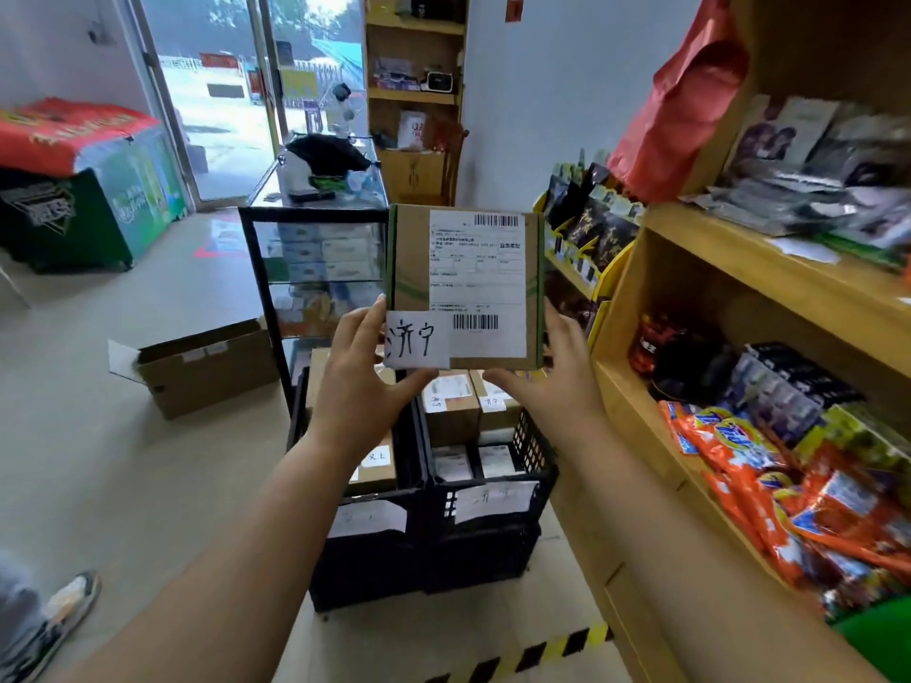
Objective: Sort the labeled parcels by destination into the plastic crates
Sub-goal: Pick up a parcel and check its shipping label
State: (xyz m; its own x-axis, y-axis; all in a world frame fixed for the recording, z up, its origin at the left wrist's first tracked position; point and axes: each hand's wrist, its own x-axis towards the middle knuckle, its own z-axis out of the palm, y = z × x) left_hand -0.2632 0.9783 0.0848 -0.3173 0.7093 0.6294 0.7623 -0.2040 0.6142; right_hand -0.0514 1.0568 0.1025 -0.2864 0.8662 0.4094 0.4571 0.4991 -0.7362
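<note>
Above two black crates [473, 559], a labeled parcel [466, 288] is held up.
Left hand [362, 386] and right hand [552, 382] pinch its lower corners; match its handwritten tag [416, 340] to a crate's before lowering.

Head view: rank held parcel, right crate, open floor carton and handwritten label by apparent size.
Largest: held parcel and right crate, alike; the parcel is nearer, so unranked.
Then open floor carton.
Smallest: handwritten label.

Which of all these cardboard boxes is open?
The big box on the floor left of the glass cabinet: its flaps stand open. The parcel held up and those in the crates are shut.
</note>
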